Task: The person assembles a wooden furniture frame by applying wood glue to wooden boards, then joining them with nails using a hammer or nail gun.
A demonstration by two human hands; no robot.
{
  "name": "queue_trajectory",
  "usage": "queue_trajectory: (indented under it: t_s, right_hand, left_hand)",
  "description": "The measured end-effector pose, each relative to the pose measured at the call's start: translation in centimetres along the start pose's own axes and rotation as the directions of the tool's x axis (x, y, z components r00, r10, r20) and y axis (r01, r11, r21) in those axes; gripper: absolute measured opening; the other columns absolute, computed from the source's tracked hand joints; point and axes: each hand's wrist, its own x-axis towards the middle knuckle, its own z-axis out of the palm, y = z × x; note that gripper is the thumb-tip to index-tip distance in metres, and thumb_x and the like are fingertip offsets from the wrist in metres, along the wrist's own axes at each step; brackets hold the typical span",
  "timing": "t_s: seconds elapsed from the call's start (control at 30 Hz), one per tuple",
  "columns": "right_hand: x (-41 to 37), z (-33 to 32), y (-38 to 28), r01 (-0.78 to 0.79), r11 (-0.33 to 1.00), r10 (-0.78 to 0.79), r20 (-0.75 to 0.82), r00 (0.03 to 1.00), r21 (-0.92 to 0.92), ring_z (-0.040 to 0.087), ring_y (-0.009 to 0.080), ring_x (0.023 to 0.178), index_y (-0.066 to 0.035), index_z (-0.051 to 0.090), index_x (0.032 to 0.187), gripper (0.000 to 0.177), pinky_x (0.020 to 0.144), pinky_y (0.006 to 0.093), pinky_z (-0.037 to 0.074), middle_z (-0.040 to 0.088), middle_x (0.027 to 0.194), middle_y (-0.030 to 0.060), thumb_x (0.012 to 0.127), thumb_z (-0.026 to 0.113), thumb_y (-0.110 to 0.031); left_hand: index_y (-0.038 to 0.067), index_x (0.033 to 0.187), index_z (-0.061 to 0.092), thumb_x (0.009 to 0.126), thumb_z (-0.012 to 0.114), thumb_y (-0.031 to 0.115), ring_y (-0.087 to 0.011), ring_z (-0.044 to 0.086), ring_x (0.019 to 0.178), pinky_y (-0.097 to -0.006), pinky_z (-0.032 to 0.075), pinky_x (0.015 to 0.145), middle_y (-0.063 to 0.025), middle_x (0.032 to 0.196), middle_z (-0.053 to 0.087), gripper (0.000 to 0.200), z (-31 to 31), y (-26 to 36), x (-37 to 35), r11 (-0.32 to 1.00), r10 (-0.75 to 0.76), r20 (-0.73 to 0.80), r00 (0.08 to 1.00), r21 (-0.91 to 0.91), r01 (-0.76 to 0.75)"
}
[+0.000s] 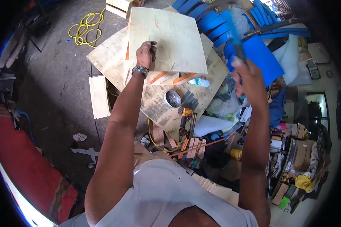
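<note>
A pale plywood panel (174, 38) lies on top of a box-like wooden frame, with slanted orange-edged slats (163, 77) showing beneath its near edge. My left hand (145, 55), a watch on its wrist, rests on the panel's left part with fingers curled together; whatever they may pinch is hidden. A small thin nail-like piece (173, 67) stands near the panel's front edge. Raised at the right, my right hand (250, 77) is wrapped round the dark grip of a hammer (235, 32), whose blue shaft and head are smeared by motion.
Under the frame is a stained plywood sheet (159, 109) bearing a tub of grey material (172, 98), a clear bottle (200, 82) and a yellow-black nail gun (185, 117). A yellow hose (88, 28) coils on the floor. Blue foam pieces (259, 60) and clutter fill the right side.
</note>
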Motion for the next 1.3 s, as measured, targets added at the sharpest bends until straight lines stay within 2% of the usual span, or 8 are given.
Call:
queue_trajectory:
  t_s: [0.3,0.53,0.7,0.77,0.93,1.1,1.23,1.3]
  right_hand:
    - [6.5,3.1,2.7,-0.158,0.869,0.407,0.495,0.768,-0.468,0.047,0.0112,0.041,0.000,0.057,0.081,0.045,0.038,0.0289,0.039,0.052,0.062,0.0033,0.093,0.057,-0.044]
    - [3.5,1.9,0.1,0.004,0.984,-0.006,-0.014,1.000,-0.178,0.049,0.0105,0.046,-0.001,0.054,0.085,0.038,0.039,0.0284,0.039,0.049,0.061,0.0013,0.094,0.060,-0.038]
    - [-1.3,6.6,2.3,0.461,0.799,-0.263,-0.465,0.846,0.387,0.051,0.0092,0.049,-0.002,0.055,0.092,0.025,0.043,0.0276,0.042,0.050,0.062,0.0010,0.096,0.057,-0.027]
    - [-2.5,8.7,5.0,0.331,0.791,-0.125,-0.394,0.910,0.515,0.053,0.0109,0.053,-0.002,0.056,0.097,0.024,0.048,0.0270,0.044,0.052,0.064,0.0026,0.097,0.055,-0.026]
    - [-6.0,12.1,12.4,-0.310,0.933,0.333,0.106,0.937,-0.182,0.064,0.0335,0.088,0.006,0.058,0.108,0.041,0.079,0.0408,0.048,0.066,0.089,0.0223,0.093,0.060,-0.032]
    - [-4.1,6.6,2.1,-0.024,0.983,0.082,-0.313,0.946,0.184,0.044,0.0033,0.050,-0.006,0.057,0.101,0.024,0.043,0.0227,0.037,0.052,0.068,-0.0020,0.098,0.056,-0.029]
    - [-2.6,4.4,-2.9,0.747,0.381,-0.327,-0.676,0.660,0.545,0.047,0.0157,0.048,-0.009,0.057,0.100,0.020,0.044,0.0329,0.040,0.051,0.066,0.0038,0.097,0.056,-0.029]
    - [-2.6,7.0,5.0,0.388,0.645,-0.272,-0.277,0.922,0.659,0.053,0.0226,0.062,-0.006,0.059,0.102,0.024,0.056,0.0396,0.044,0.055,0.074,0.0099,0.096,0.055,-0.030]
  left_hand:
    - [0.007,0.104,0.063,0.097,0.052,0.016,-0.0048,0.042,0.051,-0.0216,0.036,0.046,0.0013,0.071,0.058,0.016,0.1,-0.6,0.5,0.991,0.077,0.086,0.993,0.105,-0.086]
    - [0.003,0.107,0.065,0.097,0.054,0.013,-0.0052,0.046,0.057,-0.0207,0.039,0.053,-0.0006,0.074,0.060,0.017,0.5,0.2,0.2,0.986,0.101,0.118,0.988,0.120,-0.115]
    - [0.004,0.107,0.064,0.098,0.052,0.014,-0.0061,0.047,0.055,-0.0218,0.039,0.050,-0.0008,0.072,0.059,0.018,0.0,0.4,0.5,0.999,-0.002,0.101,0.995,0.037,-0.002]
    - [0.004,0.107,0.063,0.097,0.051,0.012,-0.0064,0.048,0.055,-0.0219,0.039,0.050,-0.0010,0.072,0.059,0.018,-0.2,0.1,0.6,1.000,-0.006,0.088,0.996,0.029,0.004]
    - [0.003,0.102,0.059,0.096,0.051,0.010,-0.0065,0.049,0.056,-0.0216,0.040,0.052,-0.0027,0.073,0.061,0.012,0.3,-0.2,0.3,0.985,0.126,0.093,0.988,0.108,-0.136]
    - [0.006,0.096,0.055,0.098,0.057,0.019,-0.0055,0.044,0.050,-0.0212,0.038,0.045,-0.0036,0.075,0.063,0.014,0.0,-1.1,1.1,0.985,0.122,0.124,0.985,0.104,-0.135]
    - [0.005,0.094,0.058,0.097,0.059,0.016,-0.0052,0.045,0.055,-0.0223,0.039,0.050,-0.0001,0.073,0.060,0.012,-0.1,-0.9,1.1,0.984,0.130,0.117,0.985,0.105,-0.142]
    - [0.005,0.092,0.060,0.096,0.060,0.015,-0.0051,0.046,0.058,-0.0226,0.039,0.052,0.0012,0.072,0.059,0.011,0.1,-0.8,1.2,0.981,0.142,0.117,0.983,0.115,-0.156]
